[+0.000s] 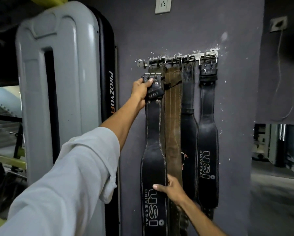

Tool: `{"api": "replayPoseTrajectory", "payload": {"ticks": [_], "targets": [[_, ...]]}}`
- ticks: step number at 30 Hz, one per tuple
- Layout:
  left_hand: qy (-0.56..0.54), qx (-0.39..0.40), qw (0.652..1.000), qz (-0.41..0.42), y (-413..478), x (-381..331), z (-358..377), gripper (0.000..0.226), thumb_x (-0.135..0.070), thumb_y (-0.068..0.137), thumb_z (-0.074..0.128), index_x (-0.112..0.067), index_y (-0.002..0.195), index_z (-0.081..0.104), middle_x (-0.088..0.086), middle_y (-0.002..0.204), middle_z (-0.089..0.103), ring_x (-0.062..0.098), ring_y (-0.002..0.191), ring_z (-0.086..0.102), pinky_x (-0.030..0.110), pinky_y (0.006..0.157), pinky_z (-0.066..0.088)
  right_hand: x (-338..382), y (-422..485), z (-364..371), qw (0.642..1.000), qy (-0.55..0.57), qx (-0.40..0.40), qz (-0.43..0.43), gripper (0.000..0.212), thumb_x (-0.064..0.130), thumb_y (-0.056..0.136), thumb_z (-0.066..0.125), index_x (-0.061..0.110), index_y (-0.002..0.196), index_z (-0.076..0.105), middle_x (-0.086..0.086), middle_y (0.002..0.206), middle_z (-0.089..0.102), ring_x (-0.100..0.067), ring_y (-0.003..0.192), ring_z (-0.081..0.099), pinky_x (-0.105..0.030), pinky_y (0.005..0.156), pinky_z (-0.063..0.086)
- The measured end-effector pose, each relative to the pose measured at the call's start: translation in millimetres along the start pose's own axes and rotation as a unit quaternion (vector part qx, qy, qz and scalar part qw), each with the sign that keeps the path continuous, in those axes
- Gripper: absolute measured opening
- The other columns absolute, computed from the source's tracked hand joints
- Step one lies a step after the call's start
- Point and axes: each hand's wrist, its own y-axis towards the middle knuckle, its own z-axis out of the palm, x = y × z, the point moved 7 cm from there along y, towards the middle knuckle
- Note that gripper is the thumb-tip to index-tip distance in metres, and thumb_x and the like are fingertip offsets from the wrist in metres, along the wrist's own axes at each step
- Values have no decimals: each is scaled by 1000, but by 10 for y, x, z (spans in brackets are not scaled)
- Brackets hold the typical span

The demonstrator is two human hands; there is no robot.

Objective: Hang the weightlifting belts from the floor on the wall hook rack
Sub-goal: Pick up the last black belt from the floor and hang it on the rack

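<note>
A grey gym machine point(57, 82) stands at the left; beside it the left hand point(141, 90) grips the buckle end of a black belt point(153, 142), just below the left end of the hook rack point(177, 58); the belt's long axis runs straight down the wall; the right hand point(172, 188) clasps its wide lower part; brown point(172, 116) and two more black belts point(208, 133) hang rightward.

I see a black leather belt point(153, 133) with a soft sheen, pale stitching and a steel buckle. Beside it hangs a brown suede belt point(172, 116), matt and rough. The hook rack point(177, 59) is bare brushed metal on a matt grey wall point(236, 99) with chipped paint. My sleeve point(66, 176) is pale woven cloth.
</note>
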Motion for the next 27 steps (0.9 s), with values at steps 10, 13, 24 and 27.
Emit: {"api": "replayPoseTrajectory", "payload": {"ticks": [10, 13, 24, 27], "targets": [[7, 11, 999, 33, 14, -265, 235, 43, -10, 96, 61, 0, 136, 51, 12, 95, 70, 20, 68, 73, 36, 56, 59, -308, -44, -153, 996, -67, -36, 40, 38, -2, 84, 77, 12, 118, 67, -3, 108, 79, -21, 104, 75, -45, 96, 59], [2, 11, 999, 48, 16, -287, 282, 54, -9, 94, 64, 0, 143, 44, 14, 100, 69, 20, 69, 74, 35, 58, 59, -415, 22, -207, 992, -99, -30, 65, 38, 4, 81, 81, 16, 116, 70, -2, 112, 78, -18, 109, 72, -44, 102, 56], [-17, 18, 995, 99, 40, -629, 137, 26, -15, 92, 67, -7, 116, 61, 10, 92, 72, 19, 71, 74, 35, 57, 59, 437, 139, -248, 997, -66, -46, -15, 26, 7, 90, 74, 18, 111, 67, -3, 101, 79, -15, 88, 78, -25, 72, 61], [31, -1, 994, 102, 20, -576, -61, 25, -31, 88, 73, -15, 107, 66, 4, 96, 76, 17, 83, 75, 37, 71, 62, 590, 209, -225, 996, -75, -30, -31, 28, 4, 89, 74, 14, 115, 66, -2, 100, 78, -14, 86, 78, -26, 72, 62]]}}
